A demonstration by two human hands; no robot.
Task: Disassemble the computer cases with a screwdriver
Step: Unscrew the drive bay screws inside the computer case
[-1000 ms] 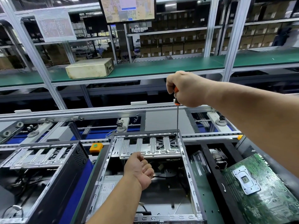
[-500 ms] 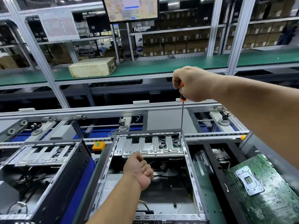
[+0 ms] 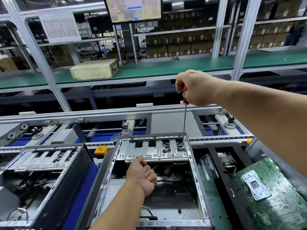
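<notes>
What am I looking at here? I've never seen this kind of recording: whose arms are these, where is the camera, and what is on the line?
There is no robot here. A person wears a wide-angle camera on the head, so the single view looks forward and down at their own arms.

The right hand grips an orange-handled screwdriver, held upright, with its tip down at the far right corner of the open computer case in the middle. The left hand reaches into that case below the metal drive bracket, fingers loosely curled; I cannot tell whether it holds anything.

Another open case stands to the left, and a green circuit board lies to the right. Behind, a beige box sits on a green shelf.
</notes>
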